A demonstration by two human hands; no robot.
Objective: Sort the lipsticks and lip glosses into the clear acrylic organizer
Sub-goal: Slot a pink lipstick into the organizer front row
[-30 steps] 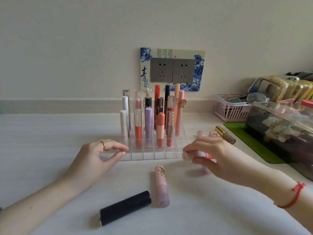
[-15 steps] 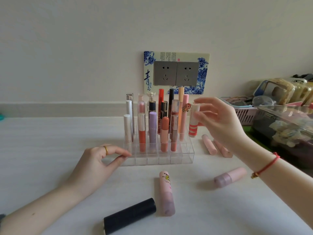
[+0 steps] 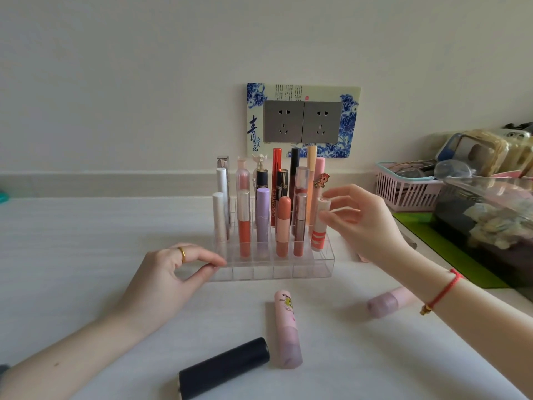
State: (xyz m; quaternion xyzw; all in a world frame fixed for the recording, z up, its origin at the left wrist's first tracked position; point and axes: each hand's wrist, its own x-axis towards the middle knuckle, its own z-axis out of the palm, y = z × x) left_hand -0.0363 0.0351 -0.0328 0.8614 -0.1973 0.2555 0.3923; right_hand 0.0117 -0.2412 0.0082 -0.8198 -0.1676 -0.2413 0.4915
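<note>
Landmark: clear acrylic organizer (image 3: pixel 314 269), standing on the white tabletop (image 3: pixel 86 255).

- Left hand (image 3: pixel 170 278): thumb and forefinger tips were closed together on the organizer's front-left corner. They appeared to pinch its wall, and the other fingers were curled behind. Judged a bracing hold, so the light tray would not slide or tip while a tube went in.
- Right hand (image 3: pixel 363 223): at the organizer's right side. Thumb and fingertips were clamped on the white cap of a coral-striped lip gloss (image 3: pixel 319 226). The tube was upright, with its foot inside a cell of the rightmost column, behind the front row. Gripping at the cap kept the fingers clear of the neighbouring tubes. Could not tell whether it had reached the bottom.
- Organizer's back rows were packed, tall tubes rearmost and shorter ones ahead, so all remained visible. Front row cells held nothing.
- Unsorted, lying flat: a pink cartoon tube (image 3: pixel 285 327) and a black tube (image 3: pixel 223 368) in front of the organizer, and a mauve-capped tube (image 3: pixel 389 301) to its front-right.
</note>
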